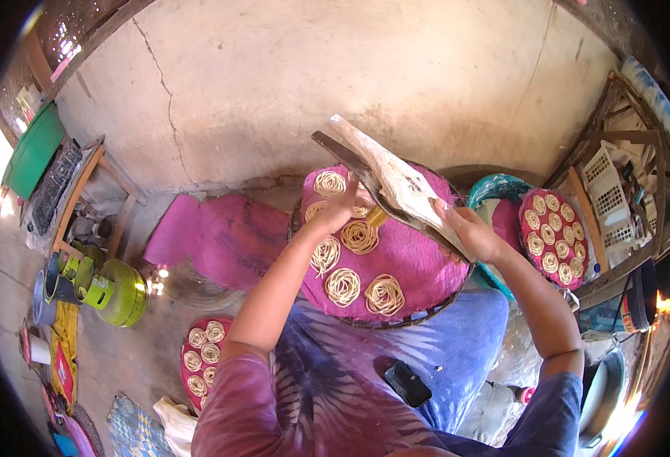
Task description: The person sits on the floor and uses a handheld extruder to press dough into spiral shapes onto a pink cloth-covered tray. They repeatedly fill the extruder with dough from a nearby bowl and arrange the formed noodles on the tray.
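Note:
A two-armed wooden press point(407, 179), one arm pale and floury and the other dark, slants over a round tray point(418, 317) spread with pink cloth point(426, 259). My right hand point(468, 231) grips its lower right end. Further up, my left hand point(338, 211) is closed at the dark arm's underside, fingertips partly hidden by the wood. Between my hands a brass cylinder point(377, 216) sticks out below the press. Beneath lie several coils of pale dough strands, one coil point(360, 237) right under the cylinder; others are partly covered by my left hand. The tray rests over my lap.
Round trays of similar coils stand at the right point(552, 244) and lower left point(198, 358). A teal tub point(495, 186) sits beside the right tray. A green gas cylinder point(125, 293) is on the left. Flames point(668, 306) burn at the far right. A phone point(407, 383) lies on my lap.

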Demonstrator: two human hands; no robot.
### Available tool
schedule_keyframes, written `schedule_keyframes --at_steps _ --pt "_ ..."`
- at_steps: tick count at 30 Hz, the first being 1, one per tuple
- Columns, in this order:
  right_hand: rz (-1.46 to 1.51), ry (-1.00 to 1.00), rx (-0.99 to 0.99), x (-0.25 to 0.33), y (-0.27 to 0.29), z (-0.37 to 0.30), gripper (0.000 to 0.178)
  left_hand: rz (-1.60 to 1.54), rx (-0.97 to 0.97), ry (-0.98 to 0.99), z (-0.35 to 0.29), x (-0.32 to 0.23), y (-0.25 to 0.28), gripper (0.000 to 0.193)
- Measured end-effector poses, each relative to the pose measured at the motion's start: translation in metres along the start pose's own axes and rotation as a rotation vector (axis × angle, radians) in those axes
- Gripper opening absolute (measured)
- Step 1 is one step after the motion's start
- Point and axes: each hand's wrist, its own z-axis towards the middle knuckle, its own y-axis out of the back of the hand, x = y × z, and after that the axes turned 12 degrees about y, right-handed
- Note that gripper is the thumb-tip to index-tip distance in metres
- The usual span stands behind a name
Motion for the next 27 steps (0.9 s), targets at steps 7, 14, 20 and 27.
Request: schedule_keyframes --at_steps 7,14,20,27 --pt "-0.038 -0.008 -0.085 -0.011 0.001 0.005 0.072 0.048 0.093 0.12 0.021 0.034 -0.006 0.092" --pt "0.043 0.114 -0.247 -0.023 0.012 -0.005 0.067 0.159 -0.156 -0.215 -0.016 0.041 -0.01 0.074" --pt "0.06 0.029 -0.198 -0.015 0.019 -0.032 0.064 1.125 -0.499 -0.386 -0.072 0.009 -0.001 0.068" --pt "0.068 0.051 0.001 0.032 0.01 -0.068 0.067 -1.179 0.116 -0.471 -0.069 -0.116 0.019 0.078"
